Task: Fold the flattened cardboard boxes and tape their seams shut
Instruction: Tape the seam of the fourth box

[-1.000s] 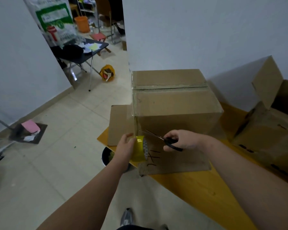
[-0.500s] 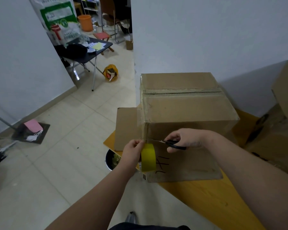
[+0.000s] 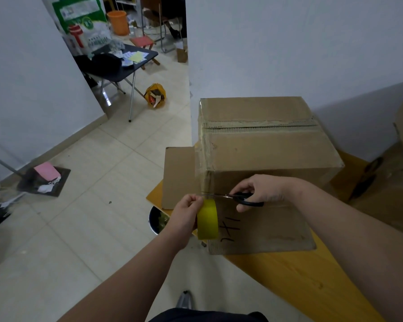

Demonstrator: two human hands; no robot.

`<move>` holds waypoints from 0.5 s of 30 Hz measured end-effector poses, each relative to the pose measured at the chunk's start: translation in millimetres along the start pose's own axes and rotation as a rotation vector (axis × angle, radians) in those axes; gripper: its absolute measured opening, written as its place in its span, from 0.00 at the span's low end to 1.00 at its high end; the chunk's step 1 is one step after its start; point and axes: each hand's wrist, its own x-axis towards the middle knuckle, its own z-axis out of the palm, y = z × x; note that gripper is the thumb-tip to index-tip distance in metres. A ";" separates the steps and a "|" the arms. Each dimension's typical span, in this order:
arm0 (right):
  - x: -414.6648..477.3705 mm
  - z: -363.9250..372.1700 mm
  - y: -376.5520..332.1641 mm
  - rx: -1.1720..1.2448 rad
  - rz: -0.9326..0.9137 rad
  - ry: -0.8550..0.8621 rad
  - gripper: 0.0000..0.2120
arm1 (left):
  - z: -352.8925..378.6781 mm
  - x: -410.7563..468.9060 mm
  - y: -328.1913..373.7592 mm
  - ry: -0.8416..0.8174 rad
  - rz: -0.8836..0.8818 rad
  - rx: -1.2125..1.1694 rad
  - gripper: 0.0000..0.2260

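The folded box (image 3: 265, 145) at twelve o'clock has its top seam taped (wrinkled, but shut), and at its seven o'clock corner the left hand (image 3: 187, 212) grips the tape roll (image 3: 207, 219) while the right hand (image 3: 261, 190) holds scissors (image 3: 240, 198) against the strip, the cut seemingly unfinished.

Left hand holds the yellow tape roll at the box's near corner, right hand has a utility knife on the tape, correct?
Not quite. The head view shows the right hand gripping black-handled scissors, not a utility knife. The rest holds: the left hand holds the yellow tape roll at the near corner of the box.
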 end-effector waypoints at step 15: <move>3.7 15.4 3.9 0.097 -0.052 0.144 0.19 | -5.6 6.3 11.6 -0.011 -0.042 0.081 0.06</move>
